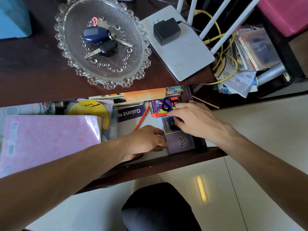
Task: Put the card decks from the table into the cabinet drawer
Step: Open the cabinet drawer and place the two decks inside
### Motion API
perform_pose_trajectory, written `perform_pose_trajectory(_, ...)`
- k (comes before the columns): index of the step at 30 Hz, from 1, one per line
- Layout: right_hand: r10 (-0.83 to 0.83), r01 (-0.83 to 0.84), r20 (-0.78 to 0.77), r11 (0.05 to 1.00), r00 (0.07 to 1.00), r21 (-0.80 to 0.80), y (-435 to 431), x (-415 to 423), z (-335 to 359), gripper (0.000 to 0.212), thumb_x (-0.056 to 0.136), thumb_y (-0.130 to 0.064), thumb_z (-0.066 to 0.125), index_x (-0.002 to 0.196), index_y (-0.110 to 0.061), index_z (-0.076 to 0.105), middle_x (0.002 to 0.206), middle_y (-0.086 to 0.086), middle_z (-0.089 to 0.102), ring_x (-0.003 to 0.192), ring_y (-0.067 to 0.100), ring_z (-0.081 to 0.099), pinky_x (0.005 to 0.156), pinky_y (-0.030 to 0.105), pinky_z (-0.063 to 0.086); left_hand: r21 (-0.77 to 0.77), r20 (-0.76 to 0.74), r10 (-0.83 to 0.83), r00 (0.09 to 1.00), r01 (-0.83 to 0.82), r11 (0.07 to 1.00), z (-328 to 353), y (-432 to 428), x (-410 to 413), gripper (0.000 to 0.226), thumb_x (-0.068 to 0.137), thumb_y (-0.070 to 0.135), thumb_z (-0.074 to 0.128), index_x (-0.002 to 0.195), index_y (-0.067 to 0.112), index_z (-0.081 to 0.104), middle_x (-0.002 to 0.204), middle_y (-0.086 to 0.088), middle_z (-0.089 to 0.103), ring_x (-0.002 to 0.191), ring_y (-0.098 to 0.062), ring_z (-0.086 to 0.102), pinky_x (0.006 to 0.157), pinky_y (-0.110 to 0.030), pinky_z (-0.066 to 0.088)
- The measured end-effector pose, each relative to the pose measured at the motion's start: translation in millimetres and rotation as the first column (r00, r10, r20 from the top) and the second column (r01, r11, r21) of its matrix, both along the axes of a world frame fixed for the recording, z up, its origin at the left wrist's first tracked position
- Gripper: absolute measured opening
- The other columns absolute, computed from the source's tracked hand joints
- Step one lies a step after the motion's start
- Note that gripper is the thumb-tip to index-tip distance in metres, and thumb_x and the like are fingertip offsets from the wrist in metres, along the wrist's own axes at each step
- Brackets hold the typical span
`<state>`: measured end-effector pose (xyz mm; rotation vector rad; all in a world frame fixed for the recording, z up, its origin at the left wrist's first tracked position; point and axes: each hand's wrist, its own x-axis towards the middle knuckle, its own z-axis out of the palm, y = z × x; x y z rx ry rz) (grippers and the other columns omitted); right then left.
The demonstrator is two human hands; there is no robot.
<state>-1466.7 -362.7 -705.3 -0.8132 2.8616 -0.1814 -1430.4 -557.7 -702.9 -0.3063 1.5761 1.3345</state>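
Both-handed, left hand [145,140] and right hand [195,120] — on decks [171,125] in drawer [166,162]

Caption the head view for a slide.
Both hands, left and right, arrange three card decks in the open drawer beneath the table.

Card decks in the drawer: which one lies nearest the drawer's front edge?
The pale purple deck, beside the left hand. The dark blue deck and the multicoloured deck lie farther back.

Dark wood table [33,77], pale tiled floor [266,130]
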Motion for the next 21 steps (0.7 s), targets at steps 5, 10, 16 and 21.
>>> perform_pose_trajectory(5,0.005,-0.005,-0.001,1.0,1.0,-0.007,0,0,1,0.031,0.093,-0.025,0.064,0.123,-0.027,0.073,0.115,-0.006,0.071,0.098,0.019,0.065,0.07,0.024,0.035,-0.03,-0.024,-0.03,0.999,0.03,0.999,-1,-1,-5,0.028,0.084,0.001,0.063,0.111,0.001,0.073,0.114,-0.017,0.073,0.112,-0.027,0.068,0.1,-0.036,0.053)
perform_pose_trajectory(10,0.0,0.0,0.011,1.0,1.0,-0.023,1,0,1,0.029,0.094,-0.023,0.061,0.118,-0.03,0.075,0.11,-0.007,0.07,0.093,0.017,0.063,0.068,0.022,0.029,-0.023,0.016,0.228,0.974,-0.227,0.974,-14,1,-10,0.053,0.085,-0.011,0.06,0.135,0.004,0.055,0.117,-0.027,0.068,0.093,-0.031,0.07,0.089,-0.037,0.059)
perform_pose_trajectory(16,0.009,-0.009,0.04,1.0,0.999,-0.011,1,-1,2,0.013,0.09,-0.021,0.069,0.097,-0.021,0.08,0.095,-0.002,0.069,0.074,0.011,0.047,0.061,0.022,0.026,0.053,0.043,0.256,0.966,-0.258,0.965,-16,2,-12,0.061,0.08,-0.005,0.062,0.139,0.009,0.052,0.112,-0.015,0.072,0.096,-0.023,0.075,0.085,-0.031,0.06)
perform_pose_trajectory(21,0.022,-0.022,0.033,1.0,0.999,-0.009,-1,-1,2,0.007,0.084,-0.019,0.077,0.089,-0.02,0.082,0.089,-0.001,0.071,0.069,0.012,0.047,0.059,0.021,0.026,0.066,0.038,0.229,0.973,-0.231,0.971,-14,-7,-14,0.049,0.087,0.0,0.062,0.133,0.017,0.054,0.109,-0.016,0.074,0.099,-0.024,0.074,0.084,-0.029,0.061)
